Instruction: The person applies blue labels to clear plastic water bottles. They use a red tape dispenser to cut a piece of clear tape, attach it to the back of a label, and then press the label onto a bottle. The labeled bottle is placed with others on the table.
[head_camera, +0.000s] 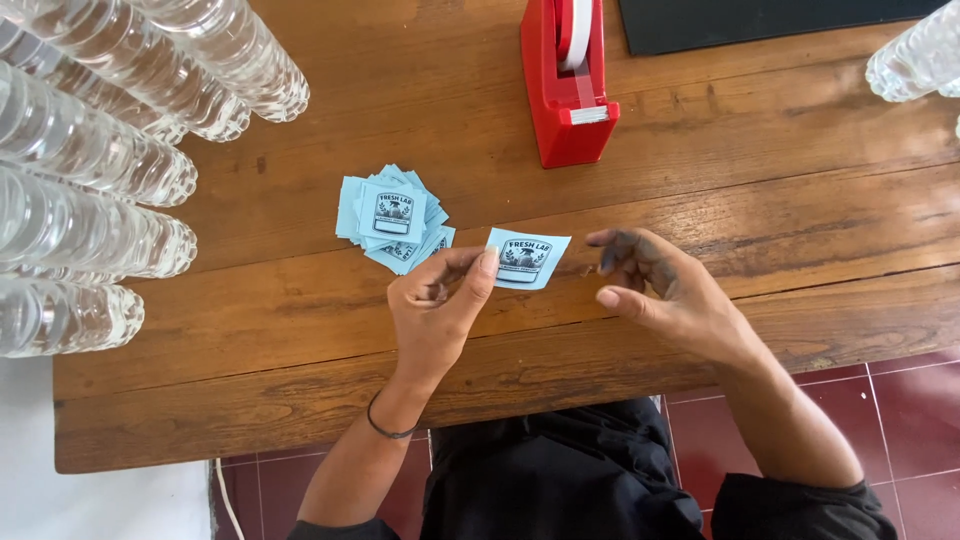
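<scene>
Several clear plastic water bottles (90, 150) lie stacked at the table's (700, 180) left edge. Small heap of light-blue square labels (392, 218) sits right of them, mid-table. Left hand (435, 300) pinches one blue label (527, 258) by its left edge, grip closed on it, just above the wood. Red tape dispenser (568, 85) stands behind. Right hand (655, 290) just beside the label, fingers loosely spread, holding nothing.

A small hand-labelling workspace, likely in a home or small shop.

A worn wooden plank table (700, 170) is set over dark red floor tiles (900, 400); rows of clear plastic bottles (90, 150), a pile of light blue paper labels (392, 218) and a red tape dispenser (568, 85) are laid out.
</scene>
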